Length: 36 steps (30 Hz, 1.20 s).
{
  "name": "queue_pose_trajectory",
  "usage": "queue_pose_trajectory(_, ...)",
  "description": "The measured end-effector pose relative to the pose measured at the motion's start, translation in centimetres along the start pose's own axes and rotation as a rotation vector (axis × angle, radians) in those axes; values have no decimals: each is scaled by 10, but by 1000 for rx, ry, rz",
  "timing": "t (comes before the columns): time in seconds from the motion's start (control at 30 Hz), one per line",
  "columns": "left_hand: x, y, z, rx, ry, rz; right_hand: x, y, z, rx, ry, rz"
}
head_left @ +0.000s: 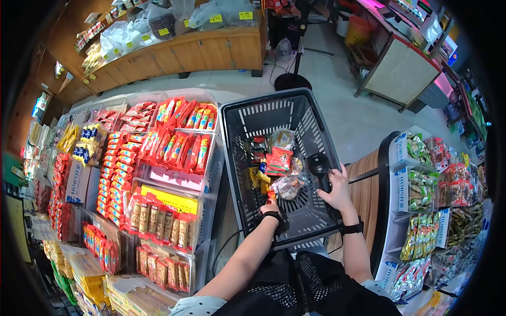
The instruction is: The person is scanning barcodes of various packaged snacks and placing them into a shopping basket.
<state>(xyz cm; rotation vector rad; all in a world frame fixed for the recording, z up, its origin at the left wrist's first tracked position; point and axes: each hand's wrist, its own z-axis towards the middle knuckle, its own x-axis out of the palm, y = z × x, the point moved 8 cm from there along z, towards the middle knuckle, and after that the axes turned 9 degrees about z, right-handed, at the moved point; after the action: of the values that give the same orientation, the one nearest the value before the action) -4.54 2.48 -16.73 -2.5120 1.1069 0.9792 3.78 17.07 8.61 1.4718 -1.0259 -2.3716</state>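
Observation:
A dark grey shopping basket (263, 104) with slotted walls is in front of me, several packaged snacks lying in it. My left hand (270, 206) reaches into its near part, fingers closed on a small red-and-orange snack packet (271, 195). Just beyond are yellow-and-blue packets (261, 179), a red packet (279, 161) and a clear bag of round pieces (289, 186). At the basket's right side, my right hand (337, 190) grips the wall, thumb inside. A black handle-like piece (318, 165) lies beside that thumb. The right fingers are partly hidden.
Left of the basket stands a tiered display of red-wrapped snacks (176, 150). A rounded wood-sided shelf (363, 197) with bagged snacks (420, 236) is on the right. Farther off are a wooden cabinet (211, 52), a black round stand base (293, 82) and a counter (398, 71).

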Motion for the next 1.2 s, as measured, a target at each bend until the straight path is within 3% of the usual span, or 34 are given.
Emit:
queue_pose_trajectory(0.1, -22, 4, 1, -36, -131, -77, -2, -1, 1, 5, 6, 4)
queue_pose_trajectory(0.17, -57, 6, -13, 110, -246, -349, 1, -2, 1, 5, 21, 1)
queue_pose_trajectory(0.3, -98, 16, -25, 140, -349, -683, -1, -2, 3, -10, 28, -49)
queue_pose_trajectory(0.37, -105, 9, -11, 399, -445, -1210, 1, -5, 5, -27, 43, -23)
queue_pose_trajectory(0.43, -120, 2, -17, 608, -310, -1742, 2, -6, 6, -19, 48, -25)
queue_pose_trajectory(0.63, -121, 3, -27, 475, -180, -1806, 3, -3, 6, -42, 31, -13)
queue_pose_trajectory(0.87, -132, 6, -29, 559, -571, -1670, 2, -2, 7, -73, 43, -22)
queue_pose_trajectory(1.2, -130, 19, -40, 446, -673, -1525, 9, 3, 6, -68, 101, -47)
